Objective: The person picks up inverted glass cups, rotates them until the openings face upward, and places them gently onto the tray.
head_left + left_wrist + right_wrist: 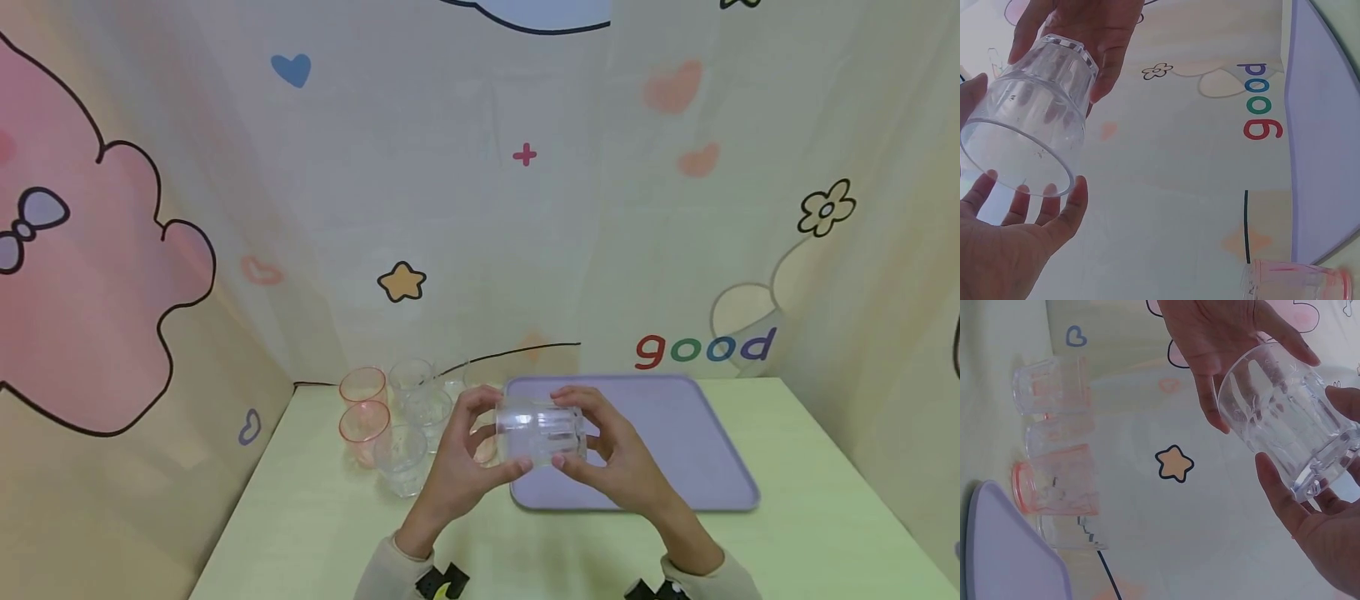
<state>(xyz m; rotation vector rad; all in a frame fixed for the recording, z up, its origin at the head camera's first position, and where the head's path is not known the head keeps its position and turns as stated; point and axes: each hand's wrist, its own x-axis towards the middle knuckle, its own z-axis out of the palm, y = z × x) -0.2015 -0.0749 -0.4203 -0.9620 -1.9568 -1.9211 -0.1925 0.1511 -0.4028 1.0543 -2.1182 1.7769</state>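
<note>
A clear drinking glass point(542, 428) lies sideways in the air between both hands, above the front left part of a lilac tray point(720, 483). My left hand point(471, 454) holds it round the rim end, thumb below and fingers above. At the faceted base end, my right hand point(618, 454) grips it with thumb and fingers. In the left wrist view the open mouth of the glass point(1019, 156) faces the left palm. The right wrist view shows the thick base of the glass point(1329, 465) by the right fingers.
Left of the tray several glasses stand upright close together. Among them are a pink-rimmed glass point(365, 429), another pink one point(363, 386) behind it, and a clear glass point(401, 458) in front. A printed curtain point(480, 208) hangs behind the pale green table point(300, 533).
</note>
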